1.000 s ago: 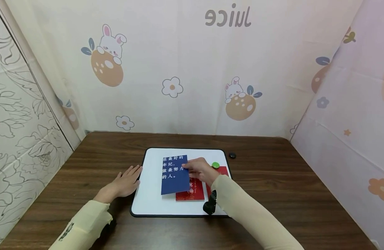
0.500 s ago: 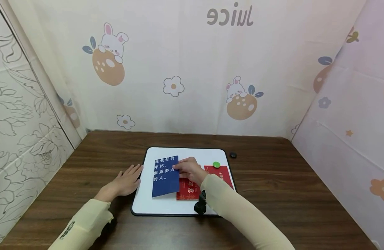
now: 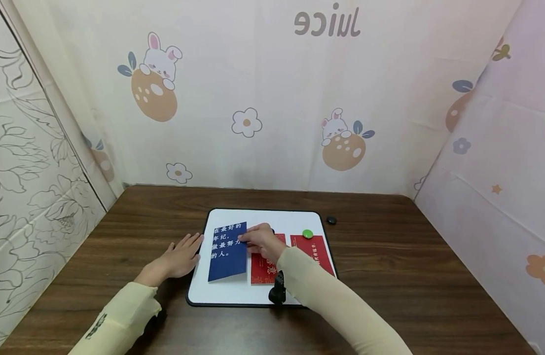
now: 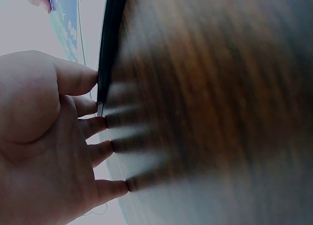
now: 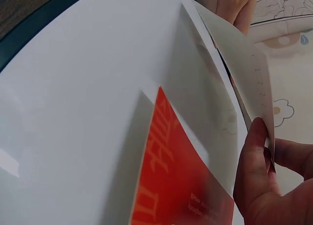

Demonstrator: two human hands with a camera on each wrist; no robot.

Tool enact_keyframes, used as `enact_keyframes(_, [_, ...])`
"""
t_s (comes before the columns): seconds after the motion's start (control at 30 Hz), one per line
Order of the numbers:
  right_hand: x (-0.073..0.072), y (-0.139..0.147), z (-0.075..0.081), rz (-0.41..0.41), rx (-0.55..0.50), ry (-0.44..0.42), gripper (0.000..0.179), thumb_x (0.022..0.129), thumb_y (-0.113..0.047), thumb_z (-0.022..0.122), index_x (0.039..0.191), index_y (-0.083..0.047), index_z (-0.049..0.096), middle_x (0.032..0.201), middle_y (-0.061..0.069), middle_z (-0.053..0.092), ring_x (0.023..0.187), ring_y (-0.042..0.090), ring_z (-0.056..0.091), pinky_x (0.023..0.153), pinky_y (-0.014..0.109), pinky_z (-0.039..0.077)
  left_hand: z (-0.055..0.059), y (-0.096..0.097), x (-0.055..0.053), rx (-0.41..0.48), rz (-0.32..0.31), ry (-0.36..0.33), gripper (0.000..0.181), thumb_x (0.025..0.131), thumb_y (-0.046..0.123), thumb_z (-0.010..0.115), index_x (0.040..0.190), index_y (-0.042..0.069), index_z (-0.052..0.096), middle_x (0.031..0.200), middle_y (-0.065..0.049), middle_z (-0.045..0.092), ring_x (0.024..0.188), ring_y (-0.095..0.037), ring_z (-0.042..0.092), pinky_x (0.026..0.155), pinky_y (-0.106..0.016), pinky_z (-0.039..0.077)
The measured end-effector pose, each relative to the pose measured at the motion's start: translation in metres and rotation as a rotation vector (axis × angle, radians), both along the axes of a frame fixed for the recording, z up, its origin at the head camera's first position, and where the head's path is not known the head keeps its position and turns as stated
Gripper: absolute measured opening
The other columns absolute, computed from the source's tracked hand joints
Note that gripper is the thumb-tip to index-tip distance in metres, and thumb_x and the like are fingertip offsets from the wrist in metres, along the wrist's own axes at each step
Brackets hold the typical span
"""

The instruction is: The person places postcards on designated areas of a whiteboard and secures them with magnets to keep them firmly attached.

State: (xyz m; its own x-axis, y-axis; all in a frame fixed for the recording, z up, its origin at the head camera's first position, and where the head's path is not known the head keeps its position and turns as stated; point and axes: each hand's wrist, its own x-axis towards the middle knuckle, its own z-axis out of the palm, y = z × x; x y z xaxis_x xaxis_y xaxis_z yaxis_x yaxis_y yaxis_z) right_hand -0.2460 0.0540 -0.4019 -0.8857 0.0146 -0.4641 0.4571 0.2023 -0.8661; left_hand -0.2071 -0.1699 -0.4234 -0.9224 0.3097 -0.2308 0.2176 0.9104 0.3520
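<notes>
A dark blue card with white Chinese characters is pinched at its right edge by my right hand, above the left part of a black-framed whiteboard. From the right wrist view, the card's pale back shows, tilted up off the board, with thumb and fingers on either side of its edge. My left hand lies with spread fingers at the board's left edge. Up close in the left wrist view, that hand's fingertips touch the wooden table beside the frame.
A red card lies mid-board, partly covered by my right hand and sleeve. Farther right is another red card with a green round magnet at its top. A small black round object sits on the table beyond the board's right side.
My right hand has carried the blue card leftward across the board, uncovering more of both red cards. The left hand stays in place.
</notes>
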Motion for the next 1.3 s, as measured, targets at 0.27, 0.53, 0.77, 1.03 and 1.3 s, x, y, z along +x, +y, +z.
enact_keyframes(0.27, [0.001,-0.006,-0.005,-0.031,0.061,0.009,0.026,0.085,-0.010,0.072,0.107,0.000,0.062,0.088,0.013,0.065,0.065,0.017,0.060,0.052,0.019,0.046,0.000,0.000,-0.001,-0.010,0.005,-0.004,0.057,0.100,0.018,0.042,0.149,-0.003,0.022,0.153,-0.027,0.018,0.140,-0.044,0.010,0.105,-0.068,0.007])
enact_keyframes(0.53, [0.004,-0.011,-0.007,-0.013,0.130,0.054,0.023,0.084,-0.010,0.073,0.102,-0.002,0.062,0.082,0.011,0.064,0.065,0.016,0.060,0.055,0.021,0.049,-0.002,0.001,0.000,-0.003,0.009,-0.004,0.058,0.099,0.017,0.044,0.149,-0.003,0.023,0.153,-0.027,0.018,0.140,-0.045,0.011,0.105,-0.068,0.007])
enact_keyframes(0.77, [0.004,-0.008,-0.011,0.077,0.237,0.150,0.019,0.084,-0.014,0.074,0.091,-0.003,0.061,0.069,0.011,0.062,0.052,0.016,0.060,0.050,0.022,0.051,-0.001,0.000,-0.001,0.000,-0.006,0.001,0.057,0.100,0.017,0.043,0.149,-0.003,0.023,0.153,-0.027,0.018,0.140,-0.044,0.010,0.104,-0.068,0.007])
enact_keyframes(1.03, [0.005,-0.004,-0.015,0.170,0.329,0.222,0.020,0.083,-0.015,0.075,0.085,-0.003,0.060,0.063,0.011,0.061,0.046,0.018,0.062,0.046,0.023,0.050,-0.002,-0.001,0.000,0.011,0.002,-0.001,0.057,0.100,0.017,0.043,0.149,-0.003,0.022,0.153,-0.027,0.017,0.141,-0.044,0.010,0.105,-0.068,0.006])
enact_keyframes(1.3, [0.003,-0.003,-0.019,0.217,0.397,0.254,0.025,0.082,-0.015,0.077,0.085,-0.002,0.056,0.061,0.011,0.061,0.045,0.018,0.062,0.045,0.022,0.049,-0.004,-0.001,0.000,0.022,-0.005,0.011,0.057,0.099,0.017,0.043,0.149,-0.003,0.023,0.153,-0.027,0.018,0.140,-0.045,0.010,0.104,-0.069,0.006])
